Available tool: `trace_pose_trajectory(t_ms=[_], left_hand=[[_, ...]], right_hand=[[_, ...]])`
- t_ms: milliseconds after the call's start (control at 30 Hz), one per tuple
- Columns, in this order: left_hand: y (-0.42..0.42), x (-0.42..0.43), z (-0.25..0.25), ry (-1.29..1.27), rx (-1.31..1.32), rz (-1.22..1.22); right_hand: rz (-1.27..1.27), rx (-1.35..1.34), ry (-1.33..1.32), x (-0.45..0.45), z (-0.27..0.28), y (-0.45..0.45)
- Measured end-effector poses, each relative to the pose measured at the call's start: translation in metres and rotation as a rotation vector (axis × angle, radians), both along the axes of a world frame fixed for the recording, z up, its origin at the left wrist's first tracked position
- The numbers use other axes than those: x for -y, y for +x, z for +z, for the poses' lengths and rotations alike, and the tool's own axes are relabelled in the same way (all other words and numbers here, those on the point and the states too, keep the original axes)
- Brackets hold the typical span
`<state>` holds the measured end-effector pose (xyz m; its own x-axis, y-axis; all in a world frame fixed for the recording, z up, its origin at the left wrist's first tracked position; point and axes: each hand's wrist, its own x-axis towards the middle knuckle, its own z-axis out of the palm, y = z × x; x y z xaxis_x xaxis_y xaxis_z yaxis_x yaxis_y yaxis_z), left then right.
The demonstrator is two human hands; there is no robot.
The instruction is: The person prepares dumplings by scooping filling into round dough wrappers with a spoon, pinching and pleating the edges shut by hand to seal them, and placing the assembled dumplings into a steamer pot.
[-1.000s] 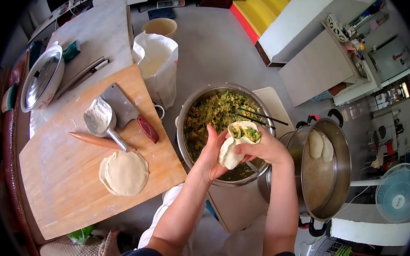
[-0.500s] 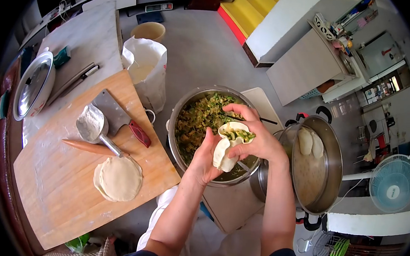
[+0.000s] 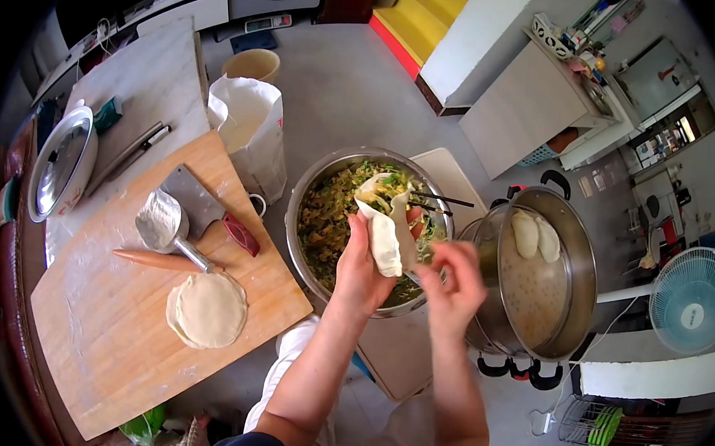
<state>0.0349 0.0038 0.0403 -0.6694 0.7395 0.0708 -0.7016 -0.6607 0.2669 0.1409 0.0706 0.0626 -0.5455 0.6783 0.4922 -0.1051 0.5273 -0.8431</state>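
Observation:
A partly folded dough wrapper (image 3: 386, 240) with green and yellow filling at its open upper end rests in my left hand (image 3: 364, 269), whose fingers curl round it. My right hand (image 3: 452, 292), somewhat blurred, is off the wrapper just to its right, its fingers apart with nothing seen between them. Beneath both hands is a steel bowl (image 3: 293, 239) of chopped filling (image 3: 321, 212), with dark chopsticks (image 3: 450, 200) across its right side. Flat dough rounds (image 3: 206, 310) lie stacked on the wooden board (image 3: 117, 339) at the left.
On the board are a flour scoop (image 3: 161, 222), a cleaver (image 3: 189, 199) and a wooden rolling pin (image 3: 152, 259). A white flour bag (image 3: 254, 154) stands behind. At the right, a steamer pot (image 3: 581, 280) holds two folded dumplings (image 3: 536, 235). A fan (image 3: 692, 300) is farther right.
My right hand has come away from the wrapper, moving down and to the right. The wrapper now sits more upright in my left hand. The view has shifted slightly.

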Motion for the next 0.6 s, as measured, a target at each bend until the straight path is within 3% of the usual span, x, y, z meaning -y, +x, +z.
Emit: trace_pose_trajectory(t_ms=[200,367,600], left_hand=[[0.022,-0.004,0.008,-0.036,-0.063,0.061],[0.03,-0.006,0.01,0.096,-0.092,0.095],[0.021,-0.003,0.005,0.081,-0.159,0.01]], right_hand=[[-0.197,-0.091,0.045,0.038,-0.008,-0.004],[-0.289,-0.229,0.103,0.036,-0.018,-0.01],[-0.304,-0.326,-0.083,0.027,-0.019,-0.009]])
